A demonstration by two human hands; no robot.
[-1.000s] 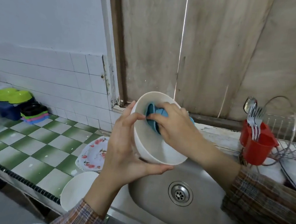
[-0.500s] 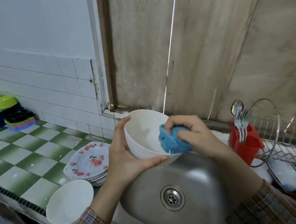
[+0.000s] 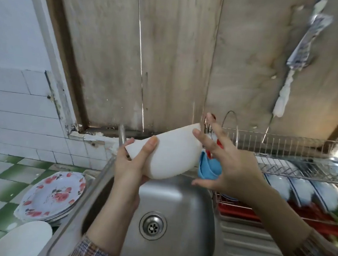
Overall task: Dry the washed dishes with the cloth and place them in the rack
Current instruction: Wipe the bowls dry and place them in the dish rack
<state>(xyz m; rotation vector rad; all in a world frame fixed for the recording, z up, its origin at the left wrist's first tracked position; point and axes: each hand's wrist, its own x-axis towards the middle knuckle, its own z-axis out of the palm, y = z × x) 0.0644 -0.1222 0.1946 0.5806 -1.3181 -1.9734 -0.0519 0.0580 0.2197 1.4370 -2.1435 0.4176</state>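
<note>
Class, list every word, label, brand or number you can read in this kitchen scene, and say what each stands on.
No text can be read.
The hanging blue-and-white packet: any print is too blurred.
On the white bowl, blue cloth and flowered plates: no lettering.

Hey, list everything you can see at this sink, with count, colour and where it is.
bowl: one, white, tilted above the sink
cloth: one, blue, in the right palm beside the bowl
plates: one stack, white with red flowers, on the counter left of the sink
dish: one, white, bottom left corner
sink: one, steel, centre
tap: one, metal, behind the bowl
rack: one, wire, right of the sink
left hand: grips the bowl
right hand: fingers spread, holds the cloth
</note>
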